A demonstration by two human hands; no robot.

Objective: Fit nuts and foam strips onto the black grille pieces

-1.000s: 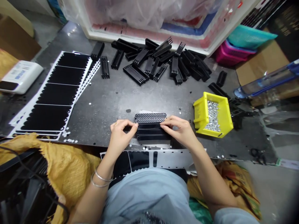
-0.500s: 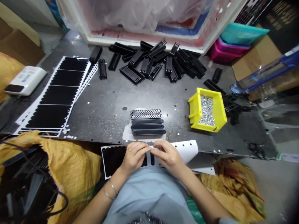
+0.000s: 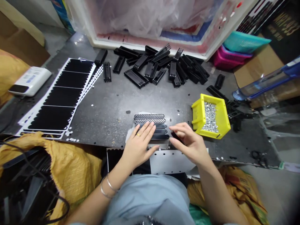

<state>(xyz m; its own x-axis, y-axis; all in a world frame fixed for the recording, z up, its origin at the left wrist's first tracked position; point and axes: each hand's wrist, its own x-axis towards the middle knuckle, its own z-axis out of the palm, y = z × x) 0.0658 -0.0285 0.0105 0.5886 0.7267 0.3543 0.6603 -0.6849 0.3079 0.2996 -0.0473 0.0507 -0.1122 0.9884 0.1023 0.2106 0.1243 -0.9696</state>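
In front of me lies a row of narrow black bars [image 3: 161, 131] on a pale patch of the table. The two farthest bars [image 3: 150, 116] show a perforated lattice face; the nearer ones are smooth. My left hand [image 3: 138, 142] rests over their left part with fingers stretched out, hiding some of them. Just off their right ends is my right hand [image 3: 187, 142], thumb and index finger apart and the other fingers curled, with nothing visible in it. Below both hands, at the table edge, a white sheet [image 3: 171, 162] with black sections lies over my lap.
Many black slotted plastic pieces [image 3: 137, 78] are heaped at the back. Black label sheets [image 3: 64, 95] lie left, beside a white device [image 3: 30, 81]. A yellow bin [image 3: 223, 117] of small metal parts stands right. Scissors [image 3: 259, 156] lie near the right edge; a yellow sack [image 3: 72, 165] is lower left.
Both hands have moved forward from the sheet to the bars. The left has flattened over them, the right has opened beside their ends. The sheet has shifted and lies flatter. The view has tilted slightly.
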